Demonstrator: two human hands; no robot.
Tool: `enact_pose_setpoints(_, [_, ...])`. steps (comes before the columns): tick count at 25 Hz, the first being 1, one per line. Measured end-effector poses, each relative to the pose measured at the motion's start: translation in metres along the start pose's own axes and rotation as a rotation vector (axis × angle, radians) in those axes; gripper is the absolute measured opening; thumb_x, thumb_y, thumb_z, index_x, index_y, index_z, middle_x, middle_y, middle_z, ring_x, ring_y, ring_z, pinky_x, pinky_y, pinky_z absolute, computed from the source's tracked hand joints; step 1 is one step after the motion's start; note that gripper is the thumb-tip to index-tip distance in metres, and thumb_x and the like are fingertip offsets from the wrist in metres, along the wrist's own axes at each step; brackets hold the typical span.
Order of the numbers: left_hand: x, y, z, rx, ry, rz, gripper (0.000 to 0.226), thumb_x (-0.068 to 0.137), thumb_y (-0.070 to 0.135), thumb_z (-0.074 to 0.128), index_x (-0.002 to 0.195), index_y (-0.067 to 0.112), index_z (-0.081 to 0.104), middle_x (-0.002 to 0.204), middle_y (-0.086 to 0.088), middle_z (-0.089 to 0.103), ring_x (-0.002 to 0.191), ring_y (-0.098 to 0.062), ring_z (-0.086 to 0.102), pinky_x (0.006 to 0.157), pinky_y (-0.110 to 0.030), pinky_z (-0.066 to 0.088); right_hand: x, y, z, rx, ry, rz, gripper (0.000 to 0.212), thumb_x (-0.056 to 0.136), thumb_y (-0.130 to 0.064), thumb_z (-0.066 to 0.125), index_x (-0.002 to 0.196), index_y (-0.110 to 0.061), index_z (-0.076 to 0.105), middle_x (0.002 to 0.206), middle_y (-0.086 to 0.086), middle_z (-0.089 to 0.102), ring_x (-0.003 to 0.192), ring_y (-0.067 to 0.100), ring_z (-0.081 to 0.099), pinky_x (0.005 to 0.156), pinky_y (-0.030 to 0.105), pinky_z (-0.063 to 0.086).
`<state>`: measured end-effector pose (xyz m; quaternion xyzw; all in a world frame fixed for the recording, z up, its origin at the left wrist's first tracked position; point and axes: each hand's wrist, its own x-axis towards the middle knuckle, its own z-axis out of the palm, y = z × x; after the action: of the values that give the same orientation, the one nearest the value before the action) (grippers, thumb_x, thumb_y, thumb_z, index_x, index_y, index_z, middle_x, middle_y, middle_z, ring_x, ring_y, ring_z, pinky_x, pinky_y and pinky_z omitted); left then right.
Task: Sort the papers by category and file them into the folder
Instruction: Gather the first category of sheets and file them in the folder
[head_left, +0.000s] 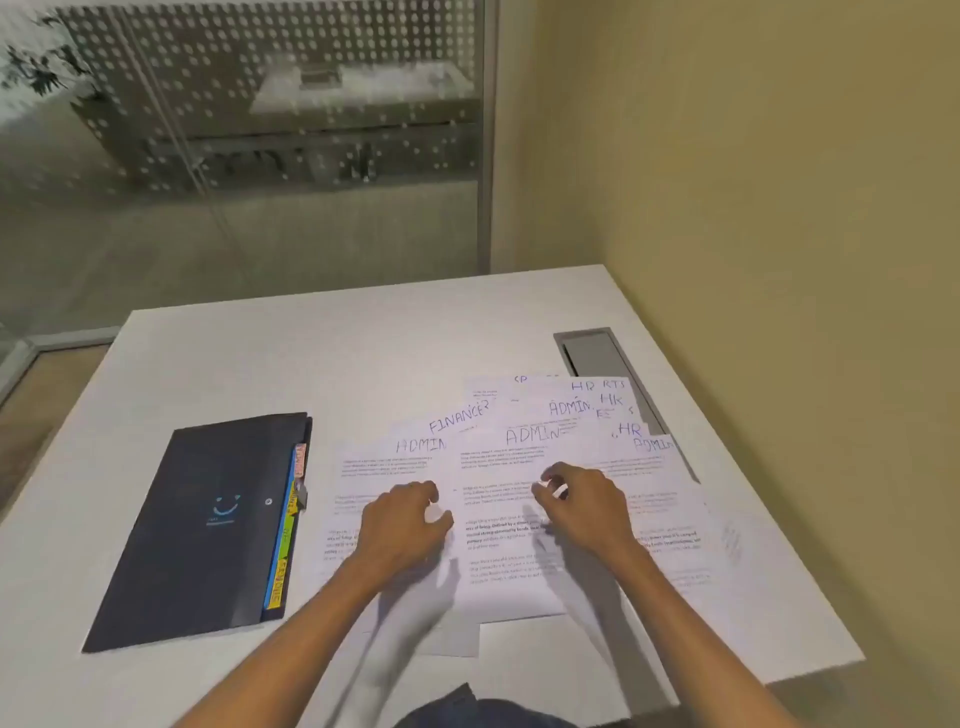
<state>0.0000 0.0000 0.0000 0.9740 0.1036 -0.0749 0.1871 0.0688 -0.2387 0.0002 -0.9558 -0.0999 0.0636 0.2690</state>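
Observation:
Several white printed papers (498, 457) lie fanned out and overlapping on the white table (291, 364), hand-labelled ADMIN, FINANCE and HR along their tops. My left hand (402, 525) rests on the left ADMIN sheet with its fingers curled and pressing down. My right hand (582, 506) sits on the middle ADMIN sheet, fingertips pinched at the paper; whether it has lifted a sheet is not visible. A dark navy folder (208, 525) with a smiley logo lies closed to the left, coloured tabs (285, 535) sticking out of its right edge.
A grey cable hatch (592, 353) is set into the table behind the papers. A yellow wall (753, 182) stands close on the right, a dotted glass partition (249, 130) behind. The table's front edge runs near my arms.

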Motion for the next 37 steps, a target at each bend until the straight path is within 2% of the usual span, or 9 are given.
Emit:
enact_pose_setpoints(3, [-0.017, -0.004, 0.035, 0.040, -0.150, -0.015, 0.056, 0.078, 0.052, 0.043, 0.126, 0.023, 0.051, 0.129, 0.003, 0.056, 0.113, -0.019, 0.054, 0.088, -0.031, 0.041, -0.017, 0.013, 0.033, -0.069, -0.233, 0.053, 0.057, 0.091, -0.050, 0.054, 0.140, -0.022, 0.048, 0.140, -0.004, 0.055, 0.125, 0.018, 0.053, 0.098, 0.034, 0.042])
enact_pose_setpoints(7, [-0.031, -0.008, 0.076, 0.160, -0.171, -0.033, 0.066, 0.086, 0.055, 0.046, 0.139, 0.017, 0.037, 0.152, -0.007, 0.029, 0.139, -0.025, 0.027, 0.107, -0.041, 0.031, -0.034, 0.026, 0.070, -0.275, -0.377, 0.005, 0.071, 0.090, -0.058, 0.049, 0.145, -0.015, 0.036, 0.157, 0.007, 0.030, 0.141, 0.025, 0.032, 0.108, 0.042, 0.033])
enact_pose_setpoints(11, [-0.041, -0.009, 0.105, 0.187, -0.198, -0.061, 0.065, 0.084, 0.059, 0.044, 0.132, 0.016, 0.039, 0.147, -0.012, 0.032, 0.135, -0.029, 0.028, 0.103, -0.046, 0.035, -0.046, 0.031, 0.086, -0.342, -0.520, -0.008, 0.077, 0.091, -0.059, 0.045, 0.151, -0.014, 0.026, 0.164, 0.011, 0.009, 0.148, 0.026, 0.018, 0.116, 0.046, 0.024])
enact_pose_setpoints(15, [-0.042, -0.006, 0.116, 0.177, -0.143, -0.103, 0.066, 0.083, 0.060, 0.044, 0.132, 0.015, 0.040, 0.148, -0.013, 0.031, 0.136, -0.030, 0.029, 0.105, -0.046, 0.034, -0.048, 0.032, 0.089, -0.335, -0.488, -0.062, 0.084, 0.092, -0.057, 0.045, 0.157, -0.017, 0.010, 0.165, 0.009, -0.002, 0.152, 0.026, 0.004, 0.121, 0.048, 0.013])
enact_pose_setpoints(20, [-0.030, 0.010, 0.126, 0.027, -0.058, -0.205, 0.057, 0.081, 0.056, 0.049, 0.116, 0.011, 0.050, 0.132, -0.011, 0.043, 0.123, -0.029, 0.039, 0.096, -0.043, 0.039, -0.056, 0.041, 0.095, -0.389, -0.577, -0.097, 0.087, 0.094, -0.056, 0.046, 0.157, -0.018, 0.000, 0.164, 0.006, -0.015, 0.152, 0.025, -0.005, 0.121, 0.048, 0.013])
enact_pose_setpoints(26, [-0.016, 0.036, 0.132, -0.187, -0.002, -0.372, 0.052, 0.078, 0.043, 0.059, 0.118, 0.010, 0.051, 0.130, -0.009, 0.041, 0.123, -0.028, 0.038, 0.096, -0.042, 0.039, -0.056, 0.050, 0.091, -0.357, -0.546, -0.145, 0.089, 0.092, -0.056, 0.050, 0.157, -0.020, 0.000, 0.164, 0.004, -0.015, 0.152, 0.023, -0.006, 0.122, 0.047, 0.009])
enact_pose_setpoints(32, [-0.024, 0.033, 0.141, -0.014, -0.089, -0.298, 0.081, 0.076, 0.049, 0.057, 0.143, 0.015, 0.027, 0.155, -0.015, 0.015, 0.143, -0.032, 0.012, 0.109, -0.049, 0.029, -0.057, 0.062, 0.092, -0.381, -0.508, -0.174, 0.090, 0.091, -0.065, 0.043, 0.157, -0.022, -0.002, 0.164, 0.000, -0.014, 0.152, 0.020, -0.007, 0.122, 0.046, 0.000])
enact_pose_setpoints(34, [-0.028, 0.031, 0.141, 0.031, -0.135, -0.265, 0.086, 0.079, 0.050, 0.057, 0.149, 0.020, 0.016, 0.157, -0.017, 0.007, 0.145, -0.034, 0.006, 0.112, -0.050, 0.025, -0.056, 0.063, 0.090, -0.305, -0.428, -0.126, 0.085, 0.094, -0.064, 0.038, 0.157, -0.021, 0.003, 0.165, -0.001, -0.006, 0.153, 0.018, -0.002, 0.122, 0.042, 0.001])
enact_pose_setpoints(37, [-0.032, 0.026, 0.137, 0.086, -0.164, -0.210, 0.084, 0.083, 0.054, 0.054, 0.150, 0.031, 0.010, 0.157, -0.022, -0.002, 0.145, -0.037, 0.001, 0.112, -0.052, 0.022, -0.051, 0.073, 0.083, -0.182, -0.231, 0.082, 0.081, 0.095, -0.065, 0.034, 0.157, -0.019, 0.010, 0.165, -0.001, 0.003, 0.152, 0.017, 0.003, 0.122, 0.039, 0.004])
